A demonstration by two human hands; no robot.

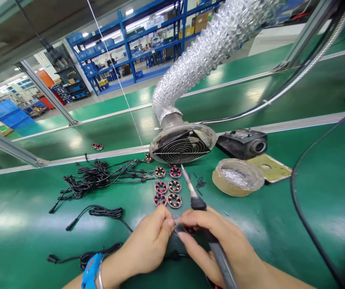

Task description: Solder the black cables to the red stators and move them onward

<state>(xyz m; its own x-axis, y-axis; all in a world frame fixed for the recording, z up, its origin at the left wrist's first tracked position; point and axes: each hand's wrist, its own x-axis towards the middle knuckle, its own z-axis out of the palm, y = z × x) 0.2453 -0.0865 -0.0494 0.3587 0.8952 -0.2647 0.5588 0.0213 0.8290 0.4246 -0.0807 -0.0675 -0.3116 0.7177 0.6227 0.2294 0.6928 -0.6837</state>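
Note:
My right hand [220, 241] holds a soldering iron [198, 202] with a black grip. The iron's tip points forward, away from me, towards the round fan hood. My left hand [150, 239] is closed, its thumb and forefinger pinched on a thin wire [176, 219]. The right thumb and forefinger reach close to the same spot. A ring-shaped coil with red windings [189, 229] is partly hidden behind the right fingers. Several more coils [174, 186] with red or copper windings stand in two columns ahead of my hands.
Bundled black cables [91, 178] lie at left, with a single coiled cable [106, 211] nearer. The fan hood [183, 146] hangs from a silver duct [196, 56]. At right are a tub of shiny wire [238, 176], a yellow sponge [270, 167] and a black iron stand [244, 142].

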